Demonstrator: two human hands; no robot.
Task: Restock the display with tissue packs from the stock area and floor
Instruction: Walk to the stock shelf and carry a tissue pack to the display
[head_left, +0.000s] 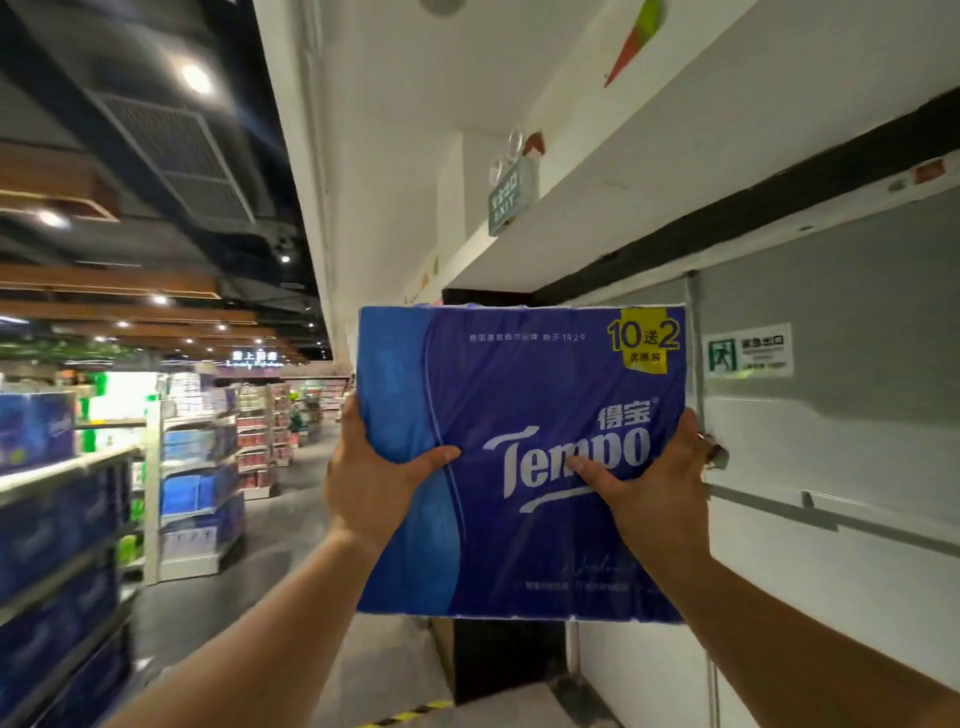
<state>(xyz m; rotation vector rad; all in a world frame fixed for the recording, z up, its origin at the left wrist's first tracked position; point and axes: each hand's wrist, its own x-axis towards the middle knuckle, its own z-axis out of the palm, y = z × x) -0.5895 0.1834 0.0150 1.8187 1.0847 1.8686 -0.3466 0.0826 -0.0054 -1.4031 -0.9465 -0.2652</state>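
Observation:
A big blue Tempo tissue pack (519, 384) with a yellow "10+2" label is held up in front of me, at chest to head height. My left hand (371, 478) grips its left edge, thumb across the front. My right hand (649, 488) grips its right edge, thumb pressed on the logo. Both arms reach up from below. The pack hides part of a dark doorway behind it.
A shelf unit (62, 530) stacked with blue tissue packs runs along the left. More store shelving (197, 467) stands across the aisle floor (249, 587). A white and grey wall (831, 467) with an emergency exit sign (748, 351) is at right. Yellow-black floor tape (415, 712) lies below.

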